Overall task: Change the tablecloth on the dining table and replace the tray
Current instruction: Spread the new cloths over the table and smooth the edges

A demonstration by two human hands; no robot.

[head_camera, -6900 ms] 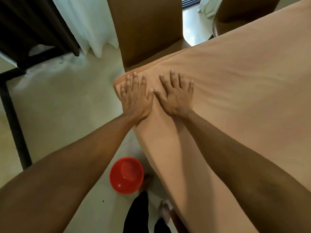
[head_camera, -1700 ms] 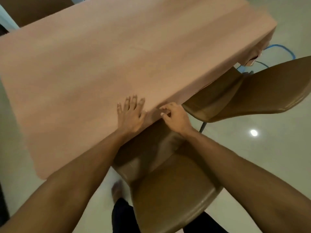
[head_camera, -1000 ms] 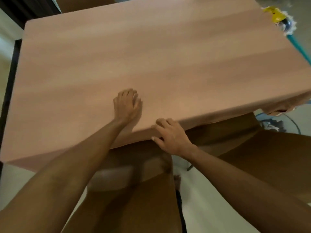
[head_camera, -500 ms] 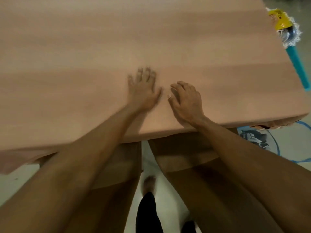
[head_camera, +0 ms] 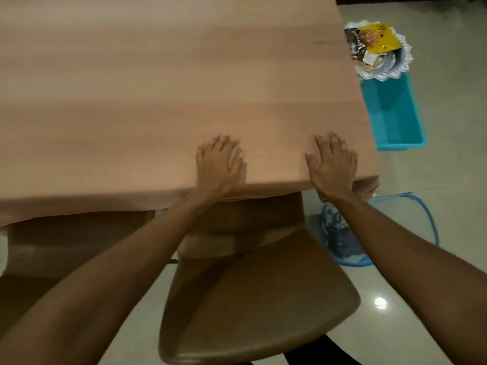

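Note:
A peach tablecloth covers the whole dining table, its hem hanging over the near edge. My left hand lies palm down on the cloth near that edge, fingers slightly bent. My right hand rests flat on the cloth close to the near right corner. Both hold nothing. A silver tray with a lace rim carries a yellow packet and other small items; it sits on the floor beyond the table's right side, on the far end of a blue tub.
A brown chair stands right below my arms, tucked under the table's near edge; another brown chair is to its left. A blue plastic tub and a blue mesh basket sit on the tiled floor at the right.
My hands have spread apart on the cloth; the right one slid toward the near right corner. The view shifted right, bringing the tray and blue tub into sight.

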